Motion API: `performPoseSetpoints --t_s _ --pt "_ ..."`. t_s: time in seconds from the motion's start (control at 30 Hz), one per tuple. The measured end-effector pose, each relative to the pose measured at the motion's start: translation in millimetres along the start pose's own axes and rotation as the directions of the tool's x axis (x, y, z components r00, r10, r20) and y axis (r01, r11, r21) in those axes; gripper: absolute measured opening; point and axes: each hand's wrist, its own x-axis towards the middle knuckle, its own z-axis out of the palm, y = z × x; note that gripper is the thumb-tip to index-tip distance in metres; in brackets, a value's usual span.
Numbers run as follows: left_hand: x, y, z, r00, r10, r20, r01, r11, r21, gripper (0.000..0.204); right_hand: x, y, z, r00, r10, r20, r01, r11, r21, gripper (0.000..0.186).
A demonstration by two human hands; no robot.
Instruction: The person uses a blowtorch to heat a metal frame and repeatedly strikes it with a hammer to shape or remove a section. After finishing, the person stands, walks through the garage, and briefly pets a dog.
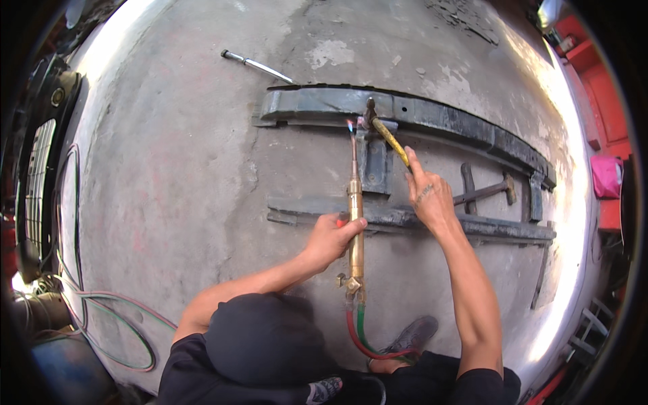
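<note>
My left hand (334, 238) is closed around the brass body of a cutting torch (356, 253). A small blue and orange flame (350, 126) burns at its tip, close to the near edge of a curved dark metal beam (317, 101). In my right hand (432, 200) is a hammer with a yellow handle (391, 140). Its head rests on or just above the beam, right of the flame; I cannot tell whether it touches. A short upright bracket (375, 165) runs from the beam toward a second, straighter metal rail (304, 206), all lying on the concrete floor.
Another hammer (509, 189) and a dark bar (468, 185) lie between beam and rail. A chrome-handled tool (260, 66) lies beyond the beam. Red and green hoses (361, 324) leave the torch; more hose (128, 331) loops at left, near a vehicle grille (40, 175).
</note>
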Motion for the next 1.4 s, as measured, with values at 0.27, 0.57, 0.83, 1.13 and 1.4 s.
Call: performPoseSetpoints --t_s 0.27,0.57,0.83,1.13,1.4 --pt "-6 -4 -10 1.0 0.01 0.004 -0.01 0.999 -0.041 0.031 0 -81 -90 0.763 -0.207 -0.613 0.42 0.879 0.226 0.061" --pt "11 -4 -3 0.992 0.106 0.064 -0.107 0.994 0.022 0.036 5 -21 -40 0.988 0.146 -0.05 -0.133 0.971 0.201 0.047" --pt "19 7 18 0.99 0.092 0.105 -0.101 0.991 0.089 0.034 -15 -31 -55 0.977 0.056 -0.207 0.001 0.964 0.266 0.048" --pt "21 12 20 0.995 0.046 0.084 -0.054 0.994 0.096 0.033 -32 -20 -39 0.969 0.11 -0.223 -0.041 0.954 0.296 0.047" --pt "26 12 24 0.993 0.025 0.118 -0.037 0.995 0.095 0.032 -40 -33 -62 0.949 0.162 -0.27 -0.061 0.936 0.347 0.048"
